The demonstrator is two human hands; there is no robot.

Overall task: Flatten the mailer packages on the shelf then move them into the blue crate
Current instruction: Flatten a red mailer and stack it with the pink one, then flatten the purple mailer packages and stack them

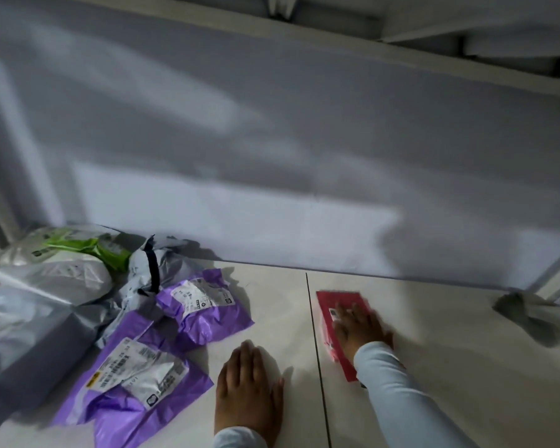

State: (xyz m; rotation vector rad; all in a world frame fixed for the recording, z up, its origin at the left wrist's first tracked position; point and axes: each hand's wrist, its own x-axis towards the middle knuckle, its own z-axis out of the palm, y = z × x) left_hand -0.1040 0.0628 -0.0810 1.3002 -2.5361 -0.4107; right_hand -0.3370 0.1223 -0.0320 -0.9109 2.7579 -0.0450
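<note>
From the head camera we look down on a white shelf (272,302) with a dark seam (314,334) running front to back across it. Our right hand (359,328) lies flat on a red mailer (333,305), fingers (343,313) straight and spread, pressing it against the shelf just right of the seam; the hand is blurred, and a pale blue sleeve (401,392) covers the forearm. Our left hand (248,383) rests palm down on the bare shelf left of the seam, fingers straight and together, holding nothing. To its left lie two crumpled purple mailers with white labels: the near one (126,383) close to the front edge, the far one (204,305) behind it, and the two overlap. Behind these a grey mailer (149,263) with a dark strip is bunched up, touching the far purple one. Further left sits a heap of grey and clear bags (46,286), one of them with a green band (88,247). At the far right a crumpled grey bag (527,315) lies well apart from the red mailer. A plain pale wall (272,140) backs the shelf.
</note>
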